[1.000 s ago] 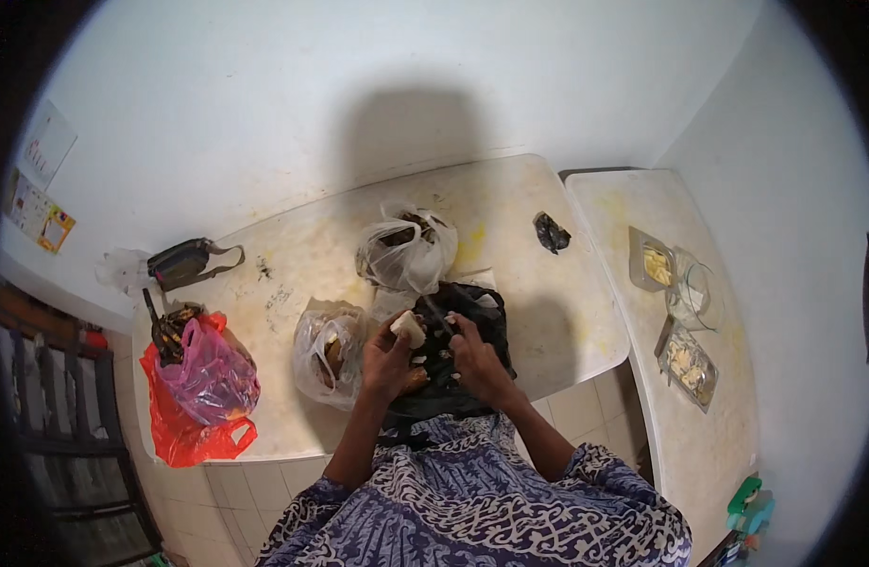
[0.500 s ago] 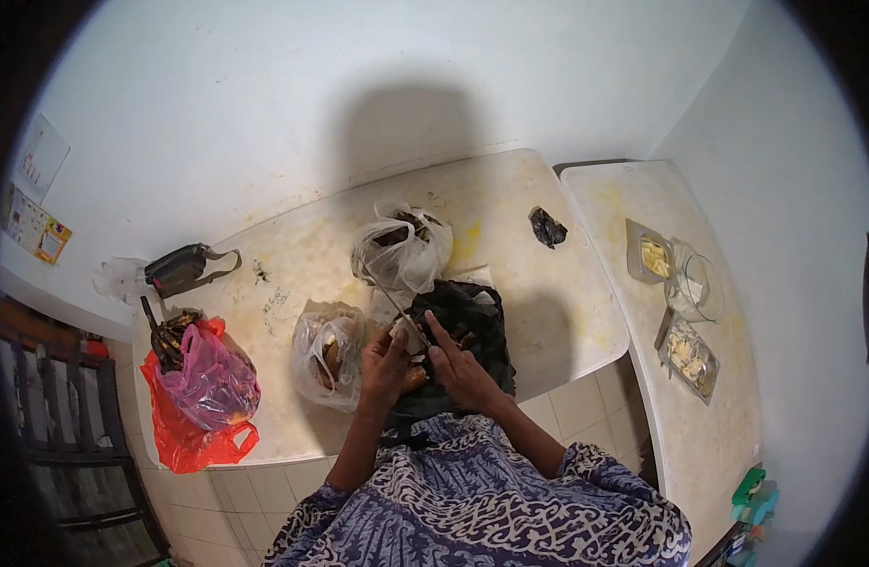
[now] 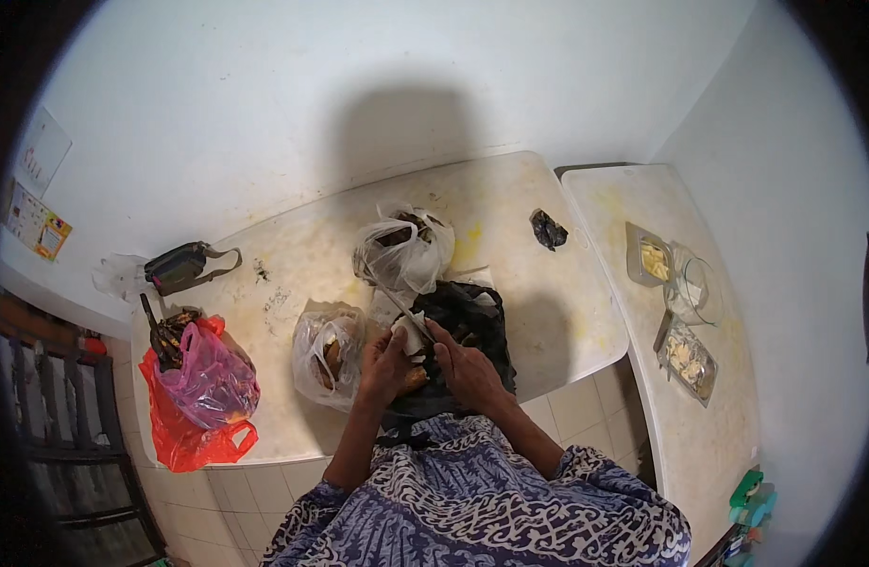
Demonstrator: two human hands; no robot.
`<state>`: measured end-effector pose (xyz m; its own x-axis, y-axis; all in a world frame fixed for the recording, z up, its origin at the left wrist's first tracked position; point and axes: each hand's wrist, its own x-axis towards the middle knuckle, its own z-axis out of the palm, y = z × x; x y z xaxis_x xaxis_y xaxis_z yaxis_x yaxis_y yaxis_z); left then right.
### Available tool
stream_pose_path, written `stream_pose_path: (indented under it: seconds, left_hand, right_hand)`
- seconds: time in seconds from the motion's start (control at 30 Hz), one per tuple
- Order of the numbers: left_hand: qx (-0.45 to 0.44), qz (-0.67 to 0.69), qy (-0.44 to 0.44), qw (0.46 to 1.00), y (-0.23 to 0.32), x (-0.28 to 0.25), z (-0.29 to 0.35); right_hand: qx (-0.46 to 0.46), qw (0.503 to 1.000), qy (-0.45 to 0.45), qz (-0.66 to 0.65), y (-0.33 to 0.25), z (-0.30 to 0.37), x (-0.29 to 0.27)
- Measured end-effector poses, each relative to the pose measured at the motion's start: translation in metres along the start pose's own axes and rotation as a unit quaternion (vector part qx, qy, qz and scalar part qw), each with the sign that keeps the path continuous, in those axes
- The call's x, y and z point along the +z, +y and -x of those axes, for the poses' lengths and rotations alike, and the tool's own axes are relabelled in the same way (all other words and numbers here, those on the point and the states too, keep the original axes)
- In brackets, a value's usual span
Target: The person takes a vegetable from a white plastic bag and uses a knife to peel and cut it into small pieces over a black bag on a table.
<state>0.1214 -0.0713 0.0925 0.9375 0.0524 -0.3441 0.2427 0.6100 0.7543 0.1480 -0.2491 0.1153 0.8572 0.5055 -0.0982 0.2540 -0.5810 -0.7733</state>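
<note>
White flesh shows in my left hand (image 3: 385, 367), whose fingers grip a white chunk (image 3: 411, 338), perhaps a peeled root, over the black plastic bag (image 3: 484, 333) on the tabletop (image 3: 571, 321). A second ago my right hand (image 3: 468, 371) held the knife (image 3: 397, 303) clear of it; now that hand, clasped around the handle, has come in close and the blade lies along the chunk, slanting up and away past my left fingertips. I judge a cutting or paring stroke is under way, though I cannot tell how deep the edge sits. Just left of my left hand, the clear plastic bag (image 3: 323, 364) stands where it was.
</note>
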Motion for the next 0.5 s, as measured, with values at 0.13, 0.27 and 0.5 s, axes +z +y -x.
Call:
stream_pose_path:
  seconds: [0.13, 0.27, 0.5]
  left_hand:
    - [0.049, 0.116, -0.121, 0.985, -0.014, -0.003, -0.005]
    - [0.080, 0.103, -0.084, 0.988, -0.022, -0.008, -0.015]
    - [0.055, 0.092, -0.034, 0.994, -0.023, -0.004, -0.010]
  right_hand:
    - [0.012, 0.994, 0.022, -0.109, 0.018, -0.004, 0.004]
    - [0.040, 0.979, 0.021, -0.197, 0.023, 0.002, -0.003]
    - [-0.043, 0.976, -0.010, -0.212, 0.004, 0.004, 0.002]
